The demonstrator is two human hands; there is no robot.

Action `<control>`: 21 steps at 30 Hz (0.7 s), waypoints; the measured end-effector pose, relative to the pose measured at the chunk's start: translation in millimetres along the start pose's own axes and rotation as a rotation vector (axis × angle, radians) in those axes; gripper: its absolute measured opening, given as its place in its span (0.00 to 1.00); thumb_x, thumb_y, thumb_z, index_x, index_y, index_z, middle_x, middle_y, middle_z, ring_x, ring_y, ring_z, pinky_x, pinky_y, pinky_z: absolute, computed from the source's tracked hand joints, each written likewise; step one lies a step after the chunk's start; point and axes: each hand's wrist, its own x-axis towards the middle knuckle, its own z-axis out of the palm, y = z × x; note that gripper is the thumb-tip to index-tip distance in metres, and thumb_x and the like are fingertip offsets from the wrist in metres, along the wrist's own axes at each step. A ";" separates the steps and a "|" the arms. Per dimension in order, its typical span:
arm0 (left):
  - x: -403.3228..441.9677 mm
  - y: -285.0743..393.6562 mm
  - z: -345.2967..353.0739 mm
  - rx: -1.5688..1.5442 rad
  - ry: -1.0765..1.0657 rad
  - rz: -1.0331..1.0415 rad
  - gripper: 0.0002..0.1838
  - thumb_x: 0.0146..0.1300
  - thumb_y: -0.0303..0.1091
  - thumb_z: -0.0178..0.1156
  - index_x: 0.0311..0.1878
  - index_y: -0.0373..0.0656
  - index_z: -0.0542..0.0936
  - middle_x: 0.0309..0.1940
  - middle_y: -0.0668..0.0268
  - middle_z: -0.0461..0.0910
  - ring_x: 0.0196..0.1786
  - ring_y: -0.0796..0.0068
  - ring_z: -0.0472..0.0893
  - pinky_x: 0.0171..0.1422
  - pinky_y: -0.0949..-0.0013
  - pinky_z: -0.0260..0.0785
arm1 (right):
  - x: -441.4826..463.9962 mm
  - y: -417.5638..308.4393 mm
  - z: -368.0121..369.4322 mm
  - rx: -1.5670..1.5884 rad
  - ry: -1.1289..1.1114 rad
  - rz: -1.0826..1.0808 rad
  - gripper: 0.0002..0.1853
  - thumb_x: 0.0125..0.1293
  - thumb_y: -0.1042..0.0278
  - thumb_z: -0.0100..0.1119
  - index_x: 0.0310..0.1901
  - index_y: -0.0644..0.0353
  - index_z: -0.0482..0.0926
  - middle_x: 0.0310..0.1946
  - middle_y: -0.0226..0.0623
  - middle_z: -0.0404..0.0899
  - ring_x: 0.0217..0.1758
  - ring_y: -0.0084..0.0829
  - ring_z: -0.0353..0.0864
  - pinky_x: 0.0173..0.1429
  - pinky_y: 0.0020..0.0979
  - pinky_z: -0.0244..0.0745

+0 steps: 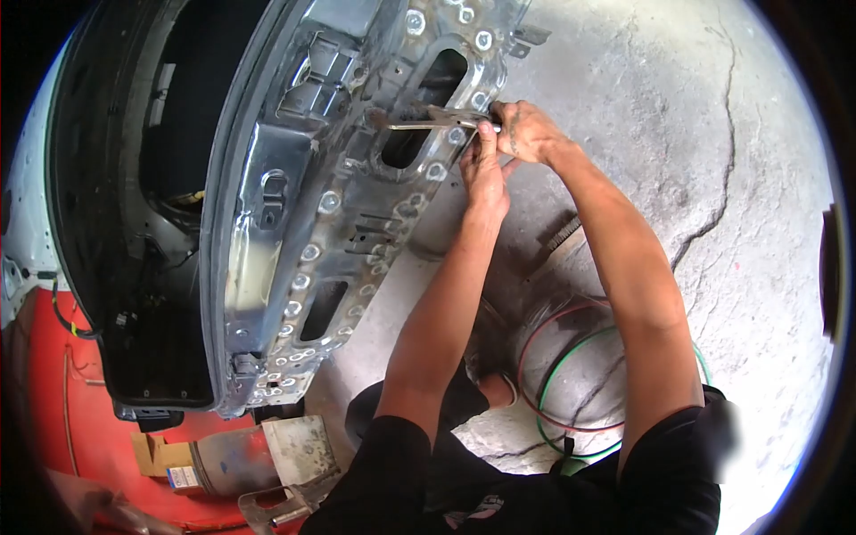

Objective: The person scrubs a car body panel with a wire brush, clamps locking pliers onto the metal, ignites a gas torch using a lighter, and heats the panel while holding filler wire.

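Both hands are together at the right edge of a bare metal car body panel (357, 187), beside its upper oval opening. My right hand (528, 132) is closed round the end of a thin metal tool (437, 122), whose narrow tip reaches left across that opening. Just below and to the left, my left hand (485, 174) has its thumb raised against the tool near its grip; its other fingers are partly hidden behind. Round weld marks dot the panel around the openings. The exact shape of the tool is hard to make out.
Red and green hoses (571, 428) lie coiled on the cracked concrete floor (678, 178). A wire brush (555, 245) rests below the hands. At the lower left are a container (234, 464), a cardboard box (159, 453) and a clamp-like metal piece (272, 510).
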 end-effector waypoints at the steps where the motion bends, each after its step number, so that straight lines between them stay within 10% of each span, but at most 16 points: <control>1: 0.1 -0.6 -0.7 0.000 -0.003 0.001 0.39 0.71 0.65 0.59 0.72 0.44 0.69 0.67 0.61 0.74 0.69 0.61 0.73 0.69 0.42 0.67 | 0.2 0.0 0.2 0.000 0.005 0.008 0.26 0.63 0.51 0.55 0.52 0.65 0.81 0.47 0.58 0.85 0.57 0.55 0.83 0.61 0.49 0.78; 18: 2.8 -4.0 2.6 -0.041 0.065 0.035 0.40 0.68 0.63 0.64 0.71 0.42 0.70 0.69 0.61 0.72 0.72 0.61 0.71 0.74 0.38 0.63 | 9.0 12.9 12.1 0.021 0.067 -0.083 0.21 0.64 0.59 0.55 0.50 0.68 0.82 0.43 0.63 0.84 0.51 0.62 0.83 0.57 0.51 0.77; 21: 6.2 -6.7 -2.6 -0.075 0.020 0.022 0.41 0.67 0.62 0.65 0.72 0.42 0.69 0.70 0.61 0.72 0.73 0.60 0.71 0.75 0.37 0.62 | 9.7 10.1 7.5 -0.019 0.016 -0.020 0.28 0.62 0.48 0.55 0.52 0.66 0.83 0.50 0.60 0.84 0.59 0.55 0.81 0.64 0.47 0.76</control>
